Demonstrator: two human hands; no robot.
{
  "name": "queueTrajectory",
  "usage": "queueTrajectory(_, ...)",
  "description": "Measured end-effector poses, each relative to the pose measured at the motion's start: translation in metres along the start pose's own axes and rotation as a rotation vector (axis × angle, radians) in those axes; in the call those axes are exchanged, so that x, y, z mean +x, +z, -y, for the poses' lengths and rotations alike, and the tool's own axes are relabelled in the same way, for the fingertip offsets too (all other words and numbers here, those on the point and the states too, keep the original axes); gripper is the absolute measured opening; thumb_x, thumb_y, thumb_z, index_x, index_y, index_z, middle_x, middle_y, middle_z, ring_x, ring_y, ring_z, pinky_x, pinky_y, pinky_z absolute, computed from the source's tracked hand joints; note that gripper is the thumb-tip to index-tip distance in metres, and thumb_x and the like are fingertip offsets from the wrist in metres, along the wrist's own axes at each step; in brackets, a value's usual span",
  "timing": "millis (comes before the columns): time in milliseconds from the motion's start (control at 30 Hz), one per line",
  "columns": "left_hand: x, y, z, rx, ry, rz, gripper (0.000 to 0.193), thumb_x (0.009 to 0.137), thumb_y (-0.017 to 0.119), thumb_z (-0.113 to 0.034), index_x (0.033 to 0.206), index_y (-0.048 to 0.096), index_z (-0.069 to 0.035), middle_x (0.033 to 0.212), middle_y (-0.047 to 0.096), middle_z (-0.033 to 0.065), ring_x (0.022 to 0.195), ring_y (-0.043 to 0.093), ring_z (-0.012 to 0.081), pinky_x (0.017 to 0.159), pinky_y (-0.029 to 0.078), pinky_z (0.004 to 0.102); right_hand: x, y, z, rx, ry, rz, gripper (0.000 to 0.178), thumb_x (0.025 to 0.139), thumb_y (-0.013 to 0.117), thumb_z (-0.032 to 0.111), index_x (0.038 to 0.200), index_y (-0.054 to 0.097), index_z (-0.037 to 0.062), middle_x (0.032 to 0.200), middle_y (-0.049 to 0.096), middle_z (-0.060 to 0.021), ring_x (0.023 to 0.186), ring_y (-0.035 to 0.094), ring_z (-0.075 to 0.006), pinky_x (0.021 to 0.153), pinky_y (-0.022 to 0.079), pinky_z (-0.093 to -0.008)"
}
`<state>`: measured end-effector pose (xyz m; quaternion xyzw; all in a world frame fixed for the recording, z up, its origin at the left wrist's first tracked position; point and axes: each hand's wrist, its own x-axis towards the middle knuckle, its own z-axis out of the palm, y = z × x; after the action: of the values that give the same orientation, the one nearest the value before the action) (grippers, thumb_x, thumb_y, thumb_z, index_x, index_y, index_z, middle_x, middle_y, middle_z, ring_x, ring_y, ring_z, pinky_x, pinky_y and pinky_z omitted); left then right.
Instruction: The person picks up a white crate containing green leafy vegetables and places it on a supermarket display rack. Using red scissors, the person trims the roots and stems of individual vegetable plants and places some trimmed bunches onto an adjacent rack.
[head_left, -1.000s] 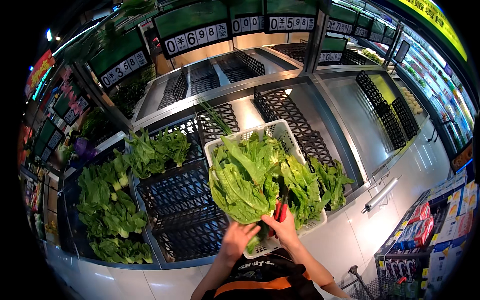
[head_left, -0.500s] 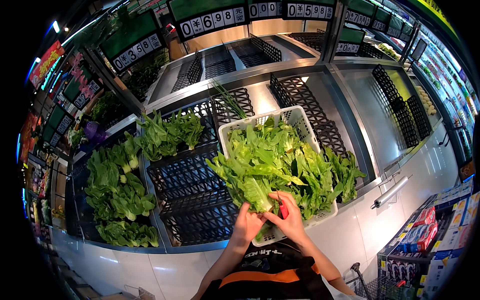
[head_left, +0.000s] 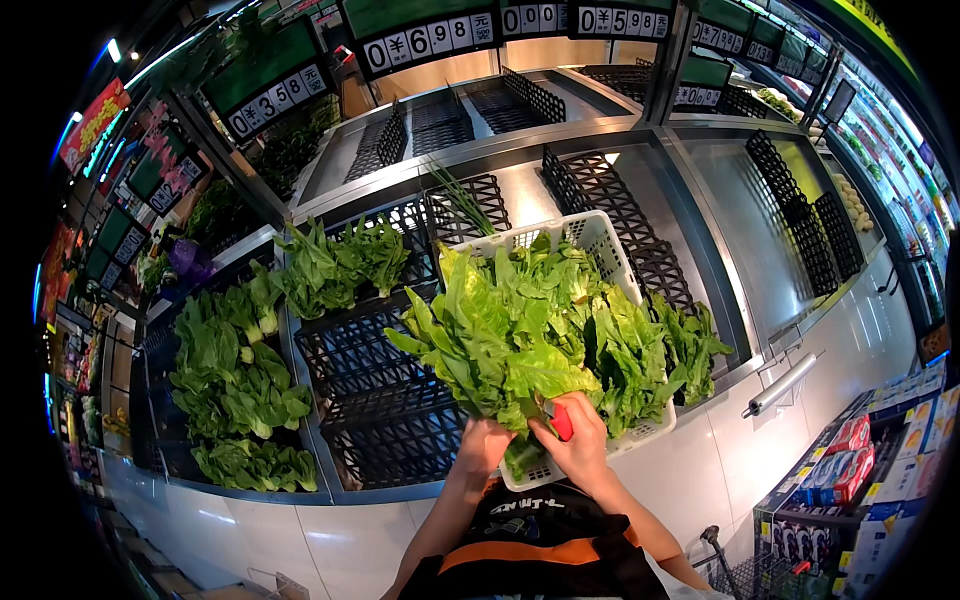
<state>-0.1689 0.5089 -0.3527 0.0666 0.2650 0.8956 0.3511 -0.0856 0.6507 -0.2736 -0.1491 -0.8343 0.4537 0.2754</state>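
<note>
A leafy green lettuce [head_left: 470, 350] stands tilted over the near left part of a white plastic basket [head_left: 603, 240]. My left hand [head_left: 483, 443] is closed around the lettuce's base, its fingers partly hidden by leaves. In my right hand [head_left: 583, 443] is a small red-handled knife [head_left: 561, 423], its short blade beside the lower leaves. The right thumb lies close to the lettuce base. More lettuce heads [head_left: 625, 340] fill the basket, and some leaves hang over its right side.
The basket rests on a metal display counter with black plastic grids [head_left: 370, 360]. To the left lie bunches of leafy greens [head_left: 240, 380] and another green pile [head_left: 340, 265]. Long thin green stalks [head_left: 460, 200] lie behind the basket. A roll [head_left: 780, 385] hangs on the counter front.
The lettuce in my left hand has been lifted and turned, its leaves now rising more upright and spreading left. My right hand with the knife has stayed close to its base.
</note>
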Motion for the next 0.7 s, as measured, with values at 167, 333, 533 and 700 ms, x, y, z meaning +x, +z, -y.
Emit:
queueTrajectory(167,-0.004,0.014,0.001,0.1,-0.007,-0.126,0.048,0.092,0.045,-0.009,0.14,0.038,-0.005,0.137,0.048,0.0112,0.129,0.046,0.0278,0.109,0.035,0.0479,-0.003,0.004,-0.005,-0.044,0.063,0.007,0.023,0.077,0.074,0.011,0.088,0.057,-0.0002,0.085,0.059,-0.0154,0.071,0.06,-0.034,0.063,0.049,-0.0377)
queueTrajectory(333,0.004,0.023,0.007,-0.006,-0.038,-0.108,0.048,0.093,0.047,-0.017,0.139,0.041,-0.005,0.138,0.049,0.0111,0.128,0.048,0.0264,0.109,0.037,0.0463,-0.007,0.017,-0.02,0.105,0.279,-0.075,0.018,0.084,0.069,0.009,0.084,0.054,-0.0008,0.068,0.058,-0.0061,0.055,0.054,-0.0167,0.052,0.043,-0.031)
queueTrajectory(533,0.003,0.021,0.006,-0.177,-0.148,-0.138,0.052,0.095,0.045,-0.033,0.139,0.042,-0.006,0.137,0.052,0.012,0.121,0.053,0.0254,0.1,0.045,0.0417,0.002,0.013,-0.028,0.875,0.721,-0.137,0.012,0.093,0.061,0.012,0.096,0.052,0.0049,0.073,0.058,-0.0014,0.055,0.056,-0.0092,0.05,0.046,-0.0237)
queueTrajectory(700,0.006,0.018,-0.001,-0.052,-0.127,-0.116,0.054,0.095,0.043,-0.034,0.14,0.038,-0.004,0.139,0.048,0.0132,0.124,0.051,0.028,0.102,0.044,0.0437,0.0,0.002,-0.035,0.896,0.695,-0.177,0.015,0.091,0.064,0.009,0.094,0.05,0.007,0.072,0.054,0.0009,0.055,0.052,-0.0073,0.051,0.043,-0.0222)
